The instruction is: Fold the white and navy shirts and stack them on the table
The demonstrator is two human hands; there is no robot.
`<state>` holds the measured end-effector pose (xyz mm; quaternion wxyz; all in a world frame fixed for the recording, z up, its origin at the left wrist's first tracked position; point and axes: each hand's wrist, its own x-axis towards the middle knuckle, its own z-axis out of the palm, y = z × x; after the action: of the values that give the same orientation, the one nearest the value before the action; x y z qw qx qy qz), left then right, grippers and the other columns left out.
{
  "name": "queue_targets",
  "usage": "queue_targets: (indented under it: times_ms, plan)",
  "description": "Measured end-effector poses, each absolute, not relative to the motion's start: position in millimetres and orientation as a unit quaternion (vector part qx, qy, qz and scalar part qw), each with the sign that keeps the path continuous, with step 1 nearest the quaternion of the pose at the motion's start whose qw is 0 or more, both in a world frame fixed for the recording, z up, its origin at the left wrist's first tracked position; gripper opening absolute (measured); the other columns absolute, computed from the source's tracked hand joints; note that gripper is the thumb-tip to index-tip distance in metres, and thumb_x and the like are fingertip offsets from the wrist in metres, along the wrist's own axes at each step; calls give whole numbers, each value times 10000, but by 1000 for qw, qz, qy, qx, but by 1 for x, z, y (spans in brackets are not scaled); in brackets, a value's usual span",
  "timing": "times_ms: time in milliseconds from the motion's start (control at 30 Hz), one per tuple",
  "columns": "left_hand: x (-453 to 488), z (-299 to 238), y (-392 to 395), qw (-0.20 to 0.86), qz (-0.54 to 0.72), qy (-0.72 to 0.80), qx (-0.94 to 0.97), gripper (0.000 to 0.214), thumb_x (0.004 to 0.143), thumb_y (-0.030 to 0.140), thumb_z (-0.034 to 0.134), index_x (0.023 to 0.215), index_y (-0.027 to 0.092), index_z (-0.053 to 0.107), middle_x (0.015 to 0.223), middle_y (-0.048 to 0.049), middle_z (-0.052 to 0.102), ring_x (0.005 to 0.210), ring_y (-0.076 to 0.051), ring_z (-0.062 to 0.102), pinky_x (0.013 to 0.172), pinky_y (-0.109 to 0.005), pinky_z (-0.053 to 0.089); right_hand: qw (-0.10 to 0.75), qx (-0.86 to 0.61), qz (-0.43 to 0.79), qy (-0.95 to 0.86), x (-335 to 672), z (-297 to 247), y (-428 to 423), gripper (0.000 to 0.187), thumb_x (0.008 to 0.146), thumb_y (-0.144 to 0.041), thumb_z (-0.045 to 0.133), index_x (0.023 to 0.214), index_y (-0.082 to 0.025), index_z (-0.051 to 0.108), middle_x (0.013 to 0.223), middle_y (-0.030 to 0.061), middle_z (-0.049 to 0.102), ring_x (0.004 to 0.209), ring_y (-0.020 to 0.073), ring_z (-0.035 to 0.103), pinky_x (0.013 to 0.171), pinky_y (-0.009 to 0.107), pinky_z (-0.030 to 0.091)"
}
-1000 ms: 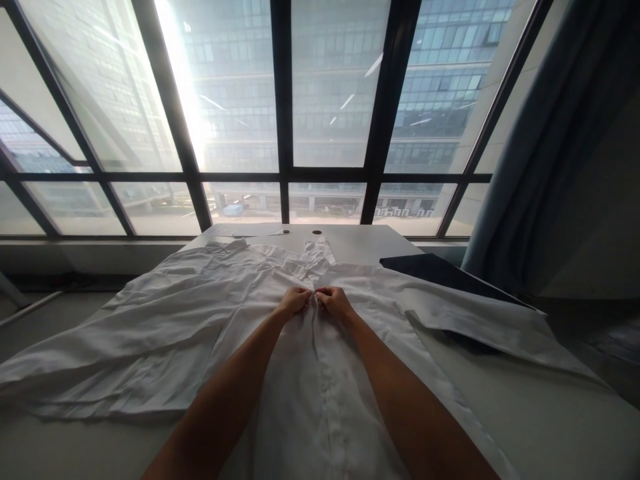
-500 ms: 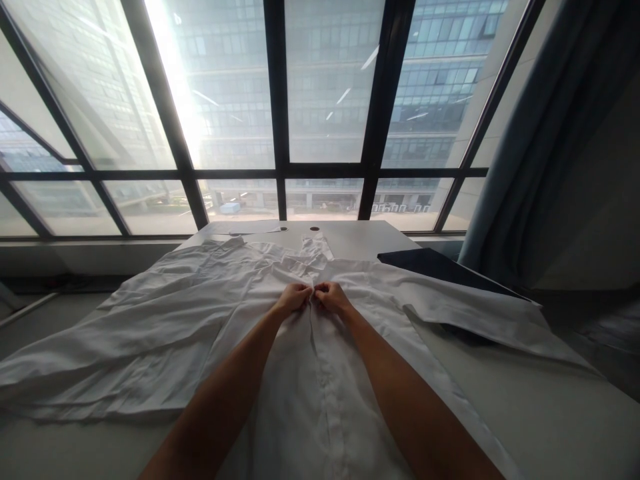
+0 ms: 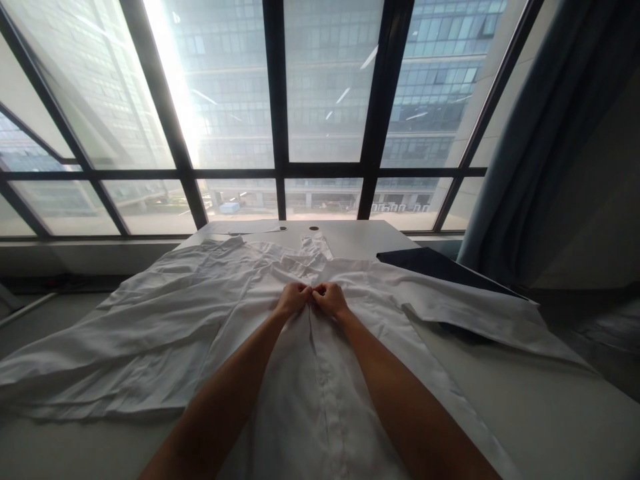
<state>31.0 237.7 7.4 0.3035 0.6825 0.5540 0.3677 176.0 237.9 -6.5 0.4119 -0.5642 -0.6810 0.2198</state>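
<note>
So there's a huge dark-framed window (image 3: 325,87) just past the far end of the table, with a glassy building (image 3: 443,80) visible through it. The table (image 3: 525,390) itself is a big pale one. Off its far right corner hangs a blue-grey curtain (image 3: 515,160).

Main thing here is a white shirt (image 3: 295,387), pretty wrinkly, spread over most of the table with the collar (image 3: 316,248) toward the far end. One sleeve (image 3: 480,310) runs out toward the table's right edge, lying over part of a navy cloth (image 3: 440,272) that's on the tabletop too.

Left hand (image 3: 294,297) and right hand (image 3: 330,300) meet around the table's middle, fingers pinched in tight on the shirt's front opening. Can't tell if there's a button in there, too small. Tiniest bit: two dark round holes (image 3: 313,228) near the table's far edge.
</note>
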Motion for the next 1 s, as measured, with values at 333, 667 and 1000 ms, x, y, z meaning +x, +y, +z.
queue_targets:
  times_ms: [333,667,1000]
  plan:
    - [26,2,242,202,334,562,729,227,876,241,537,900,122,729,805,-58,715,770,-173,626,706,-249,426,412,-576,294,-642,177,-14,251,153,780,-244,628,758,-127,725,673,41,719,610,140,661,574,191,471]
    - [28,10,227,125,268,658,692,261,923,353,554,1064,182,692,960,-98,734,933,-240,673,797,-306,468,368,-577,369,-629,171,-5,246,185,842,-296,644,803,-125,705,646,49,697,524,126,620,519,201,456]
    - [11,-5,225,64,87,563,819,549,996,530,305,1499,323,380,1611,-15,286,1494,-304,184,1174,-598,144,118,-622,81,-770,183,3,223,560,975,-470,400,1490,-252,417,1584,70,336,1470,250,217,1169,500,106]
